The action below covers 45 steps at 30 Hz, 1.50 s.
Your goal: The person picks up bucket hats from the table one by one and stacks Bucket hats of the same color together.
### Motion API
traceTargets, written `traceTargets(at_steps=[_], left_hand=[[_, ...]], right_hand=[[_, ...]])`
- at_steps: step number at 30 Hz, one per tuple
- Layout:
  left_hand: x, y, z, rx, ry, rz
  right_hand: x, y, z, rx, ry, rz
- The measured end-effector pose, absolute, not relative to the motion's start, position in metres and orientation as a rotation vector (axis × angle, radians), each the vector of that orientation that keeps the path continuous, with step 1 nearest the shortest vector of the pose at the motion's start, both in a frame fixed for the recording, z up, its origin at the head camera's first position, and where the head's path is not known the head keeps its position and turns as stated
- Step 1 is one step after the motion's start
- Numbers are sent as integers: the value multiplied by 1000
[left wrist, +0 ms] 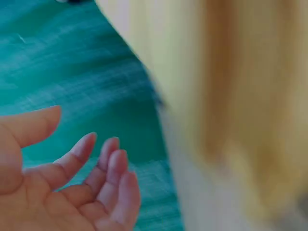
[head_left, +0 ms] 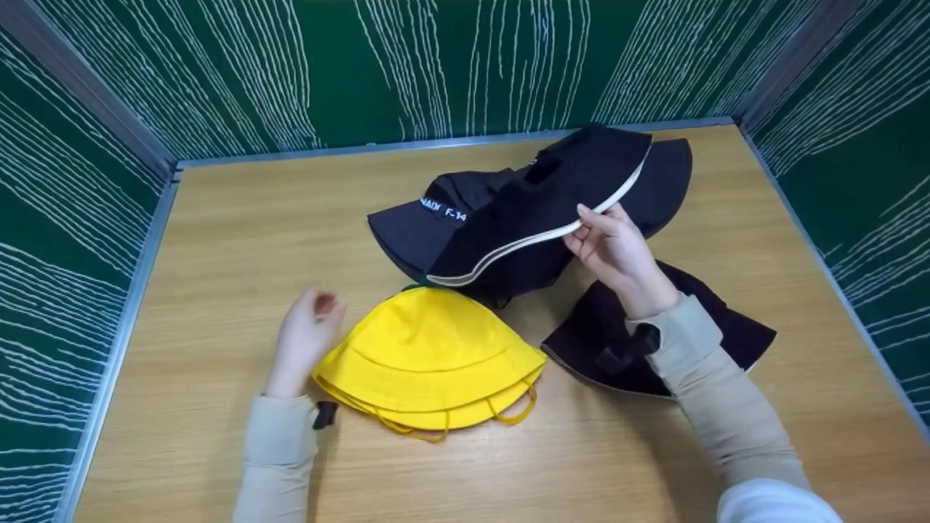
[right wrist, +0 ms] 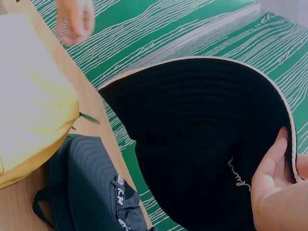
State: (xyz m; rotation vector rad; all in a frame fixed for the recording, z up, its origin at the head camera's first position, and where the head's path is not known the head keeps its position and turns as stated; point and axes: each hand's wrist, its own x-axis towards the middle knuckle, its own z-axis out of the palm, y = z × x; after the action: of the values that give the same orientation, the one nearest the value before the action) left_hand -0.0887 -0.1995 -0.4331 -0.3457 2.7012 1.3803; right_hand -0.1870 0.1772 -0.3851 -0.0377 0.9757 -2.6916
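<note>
My right hand (head_left: 617, 250) pinches the white-edged brim of a black bucket hat (head_left: 538, 211), lifted above the other hats. In the right wrist view the dark inside of this bucket hat (right wrist: 202, 125) faces the camera, with a loose pale thread in it. Left of the yellow hat (head_left: 429, 349), my left hand (head_left: 309, 330) holds nothing. Its fingers are loosely bent in the left wrist view, where the hand (left wrist: 82, 192) has its palm showing. The yellow hat lies on the table with its strap loops toward me.
Behind the lifted hat lies a dark grey hat (head_left: 407, 232) with white lettering on a band. Another black hat (head_left: 734, 334) rests under my right forearm. Green panels (head_left: 450, 65) with white streaks wall the wooden table (head_left: 240, 240) at the back and sides.
</note>
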Motion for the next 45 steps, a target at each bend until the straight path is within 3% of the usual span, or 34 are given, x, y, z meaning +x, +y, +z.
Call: traceTargets(at_steps=[12,20,25,36,45], left_hand=[[-112,-115,-410,-153,2279,1723],[-121,-95,-425,-272,1947,1932],[-123,-90,-435,-200,1831,2058],[-115,-93,-420,-20,2248,2157],[-96,-96,-389,475,2753,1891]], right_hand=[[-173,175,-387,-336,801,-2596],[-171,175,-400,-362,782,-2571],[-171,178,-409,-358,738,-2563],[-173,200,-432,-352,895,-2452],[-181,211,-450,-381,1146,-2236]])
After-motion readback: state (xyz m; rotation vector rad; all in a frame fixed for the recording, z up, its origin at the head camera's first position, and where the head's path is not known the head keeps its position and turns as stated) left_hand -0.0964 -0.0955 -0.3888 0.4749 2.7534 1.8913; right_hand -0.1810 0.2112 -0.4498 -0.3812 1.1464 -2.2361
